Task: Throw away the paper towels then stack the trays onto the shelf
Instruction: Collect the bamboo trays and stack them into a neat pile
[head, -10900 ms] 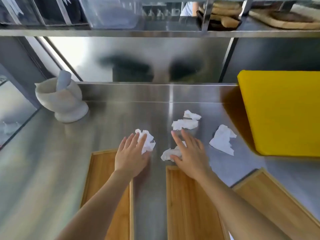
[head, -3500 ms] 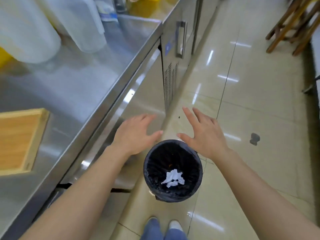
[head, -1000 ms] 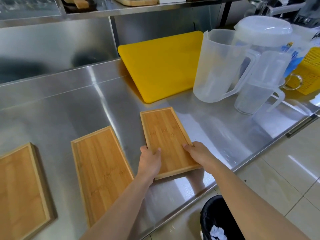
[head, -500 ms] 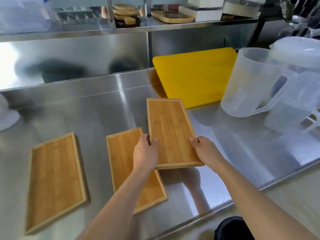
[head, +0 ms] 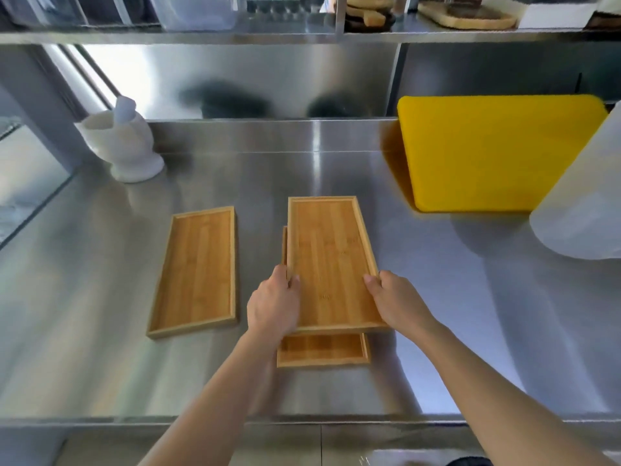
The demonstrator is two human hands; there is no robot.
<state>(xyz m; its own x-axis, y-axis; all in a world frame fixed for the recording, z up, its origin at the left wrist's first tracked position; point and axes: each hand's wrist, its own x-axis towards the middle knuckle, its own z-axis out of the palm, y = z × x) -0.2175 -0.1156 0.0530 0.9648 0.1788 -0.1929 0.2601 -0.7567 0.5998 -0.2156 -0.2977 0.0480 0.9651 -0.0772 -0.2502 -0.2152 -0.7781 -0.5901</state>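
Note:
I hold a bamboo tray (head: 331, 260) lifted just above the steel counter. My left hand (head: 274, 302) grips its left long edge and my right hand (head: 396, 299) grips its right long edge. Directly below it lies a second bamboo tray (head: 322, 351), mostly covered, with only its near end and a sliver of its left rim showing. A third bamboo tray (head: 196, 269) lies flat on the counter to the left. The steel shelf (head: 201, 37) runs across the top of the view above the counter. No paper towels are on the counter.
A white mortar with pestle (head: 124, 142) stands at the back left. A yellow cutting board (head: 494, 153) leans at the back right, and a translucent plastic pitcher (head: 584, 210) stands at the right edge. The shelf holds wooden boards (head: 467, 15) and a clear container (head: 195, 11).
The held tray has moved left and now hovers over the middle tray. My view has swung left, bringing the mortar in and pushing the pitchers out to the right edge.

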